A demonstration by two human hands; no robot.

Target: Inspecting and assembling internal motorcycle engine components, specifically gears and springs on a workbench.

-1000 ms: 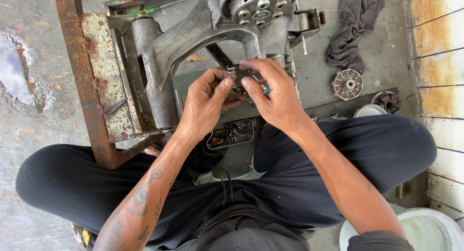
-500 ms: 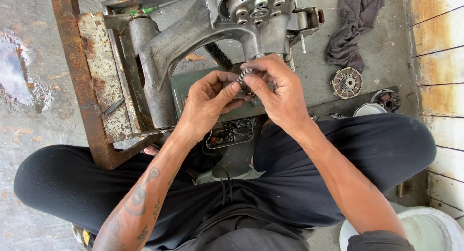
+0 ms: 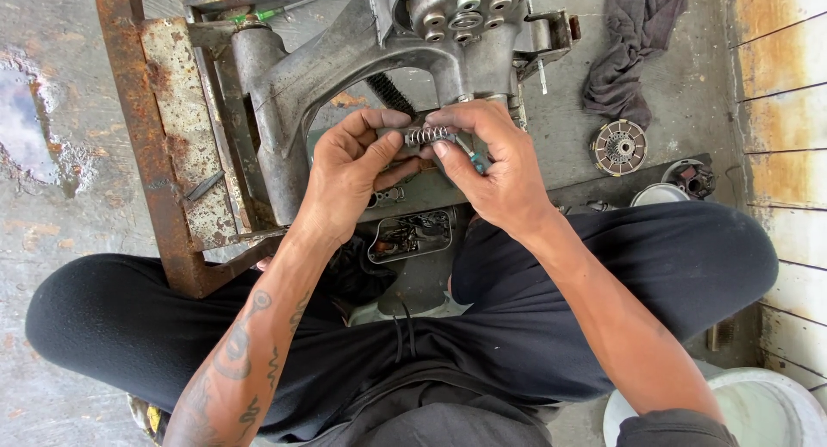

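A small metal coil spring [image 3: 428, 135] is pinched between the fingertips of both hands, in front of a grey engine casing [image 3: 345, 59]. My left hand [image 3: 349, 176] grips its left end. My right hand [image 3: 491, 167] grips its right end and also has a thin tool with a teal handle [image 3: 469, 157] tucked under the fingers. I sit cross-legged in dark trousers below the hands.
A rusty metal frame [image 3: 146, 137] carries the casing. A small tray of parts [image 3: 412, 235] lies between my knees. A dark rag [image 3: 629, 46], a round clutch part [image 3: 618, 147], a small bowl [image 3: 659, 195] and a white bucket [image 3: 758, 408] are at the right.
Both hands have lifted slightly from the casing, and the coil spring now shows plainly between the fingertips.
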